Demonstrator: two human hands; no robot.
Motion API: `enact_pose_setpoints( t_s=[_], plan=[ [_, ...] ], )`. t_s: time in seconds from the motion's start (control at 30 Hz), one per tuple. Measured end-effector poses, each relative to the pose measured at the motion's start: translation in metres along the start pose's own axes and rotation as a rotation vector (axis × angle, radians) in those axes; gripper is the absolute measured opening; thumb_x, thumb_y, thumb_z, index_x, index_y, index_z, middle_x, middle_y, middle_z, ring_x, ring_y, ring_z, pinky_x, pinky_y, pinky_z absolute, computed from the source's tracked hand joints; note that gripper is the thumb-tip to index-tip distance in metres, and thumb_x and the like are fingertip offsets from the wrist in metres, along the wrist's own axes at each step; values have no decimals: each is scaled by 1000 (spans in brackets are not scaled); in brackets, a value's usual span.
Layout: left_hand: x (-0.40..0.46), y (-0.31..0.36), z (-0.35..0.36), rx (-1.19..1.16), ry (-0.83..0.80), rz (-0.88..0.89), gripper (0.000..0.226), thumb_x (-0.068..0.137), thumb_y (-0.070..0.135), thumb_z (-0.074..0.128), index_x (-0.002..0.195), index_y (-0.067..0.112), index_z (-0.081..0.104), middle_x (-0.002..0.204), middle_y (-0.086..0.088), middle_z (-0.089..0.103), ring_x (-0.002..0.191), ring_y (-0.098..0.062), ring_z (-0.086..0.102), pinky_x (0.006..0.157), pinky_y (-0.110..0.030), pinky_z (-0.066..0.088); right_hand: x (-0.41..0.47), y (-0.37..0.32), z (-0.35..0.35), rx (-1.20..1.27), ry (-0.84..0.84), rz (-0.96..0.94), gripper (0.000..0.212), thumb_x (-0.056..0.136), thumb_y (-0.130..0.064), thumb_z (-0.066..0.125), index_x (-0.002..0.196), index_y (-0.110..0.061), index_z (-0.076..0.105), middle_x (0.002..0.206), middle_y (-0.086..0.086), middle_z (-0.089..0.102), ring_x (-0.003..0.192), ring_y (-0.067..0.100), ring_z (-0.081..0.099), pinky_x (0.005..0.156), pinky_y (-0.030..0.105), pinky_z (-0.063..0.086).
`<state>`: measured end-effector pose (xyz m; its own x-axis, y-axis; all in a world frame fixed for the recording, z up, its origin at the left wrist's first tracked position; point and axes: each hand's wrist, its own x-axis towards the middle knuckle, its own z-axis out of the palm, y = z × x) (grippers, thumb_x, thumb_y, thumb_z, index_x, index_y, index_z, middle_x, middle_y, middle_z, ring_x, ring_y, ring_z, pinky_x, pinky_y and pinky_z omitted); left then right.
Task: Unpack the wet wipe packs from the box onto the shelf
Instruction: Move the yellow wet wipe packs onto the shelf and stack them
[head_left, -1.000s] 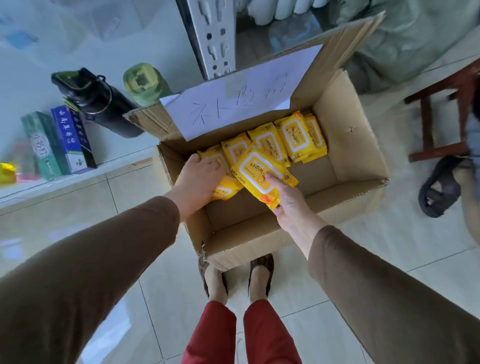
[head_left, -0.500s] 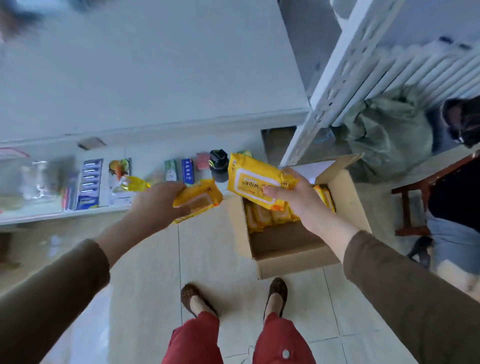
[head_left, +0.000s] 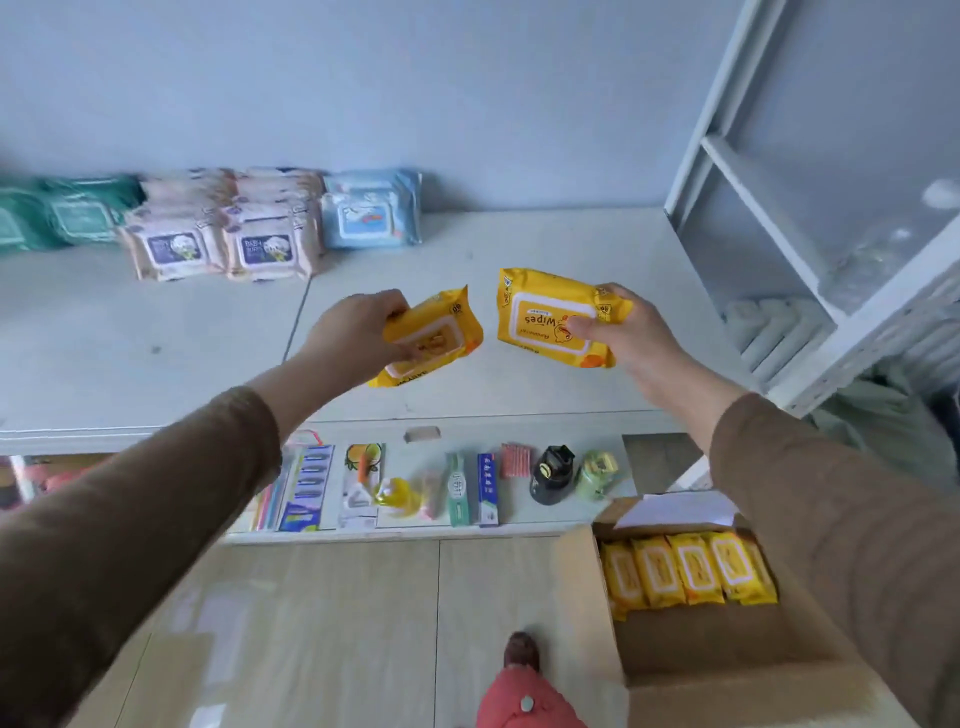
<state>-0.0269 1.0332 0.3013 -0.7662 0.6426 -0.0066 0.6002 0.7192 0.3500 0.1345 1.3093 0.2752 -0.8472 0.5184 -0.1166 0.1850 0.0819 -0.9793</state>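
Two-hand transfer over the shelf (head_left: 519, 384). Your left hand (head_left: 358, 332) grips one yellow pack (head_left: 441, 332) by its near end, fingers curled over the top and the pack tilted; your right hand (head_left: 618, 332) pinches a second pack (head_left: 545, 317) by its right edge, thumb on the face. Both packs hang above bare shelf just ahead of your fingers, probably so they can go down side by side. The right pack reads "Wipes", upside down to you; its smaller print is illegible. Beyond your fingers, to the left, stand blue (head_left: 371, 210), pink (head_left: 223, 234) and green packs (head_left: 62, 213). Below your right forearm, the box (head_left: 727, 660) holds a row of yellow packs.
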Motion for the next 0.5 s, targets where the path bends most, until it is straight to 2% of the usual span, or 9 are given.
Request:
enact_pose_setpoints(
  t_s=[0.13,0.2,0.27,0.37,0.5],
  plan=[
    [63,-23,-9,23,34,34,36,73,32,80,103,23,61,93,-2,62,86,-26,56,71,-38,50,57,-11,12,-31,41,-14,38,75,-17,85,107,-27,67,100,-4,75,88,15,72,60,25,54],
    [99,-29,-9,23,39,57,35,74,32,79,104,25,62,95,-1,63,86,-25,57,65,-34,47,92,-12,13,-30,57,-10,41,75,-15,85,111,-24,68,104,-1,74,91,17,71,69,31,58],
    [137,-31,-6,56,27,105,35,75,32,78,106,24,63,99,-1,63,91,-25,57,67,-32,42,129,-12,10,-30,71,3,45,75,-13,85,116,-21,67,107,2,74,94,19,71,74,33,59],
    [197,-31,0,91,-1,127,38,76,33,77,111,24,63,105,-1,62,99,-26,57,79,-39,49,191,-10,4,-40,72,28,49,75,-12,85,120,-19,66,108,1,73,93,18,70,61,23,56],
    [270,-31,10,56,-26,105,36,75,34,77,108,28,64,94,2,62,93,-27,59,75,-37,51,266,-6,-9,-93,59,52,46,76,-13,84,118,-20,67,107,0,73,93,15,70,57,18,54]
  ],
)
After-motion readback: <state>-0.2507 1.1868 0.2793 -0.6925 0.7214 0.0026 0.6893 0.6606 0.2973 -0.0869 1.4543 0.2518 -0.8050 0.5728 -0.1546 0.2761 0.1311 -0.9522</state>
